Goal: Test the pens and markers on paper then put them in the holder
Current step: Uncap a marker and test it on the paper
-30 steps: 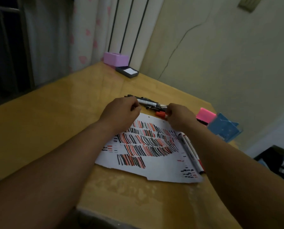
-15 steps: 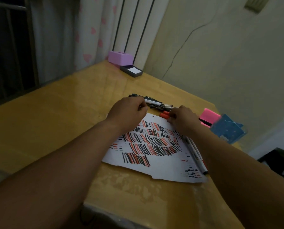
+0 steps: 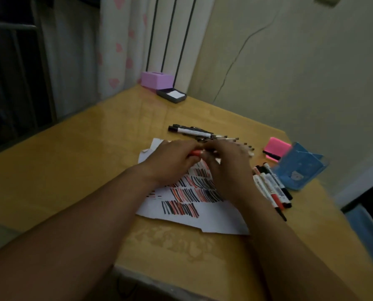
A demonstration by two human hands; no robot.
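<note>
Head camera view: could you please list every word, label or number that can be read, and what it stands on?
No text is legible.
White-barrelled markers beside the blue pen holder: dark barrel print, blurred.
White-barrelled marker beyond the white paper sheet: print, blurred.
Blue pen holder: small pale mark, unreadable.
White paper sheet: only red and black strokes.
Red marker held by left hand and right hand: mostly hidden, no print visible.
</note>
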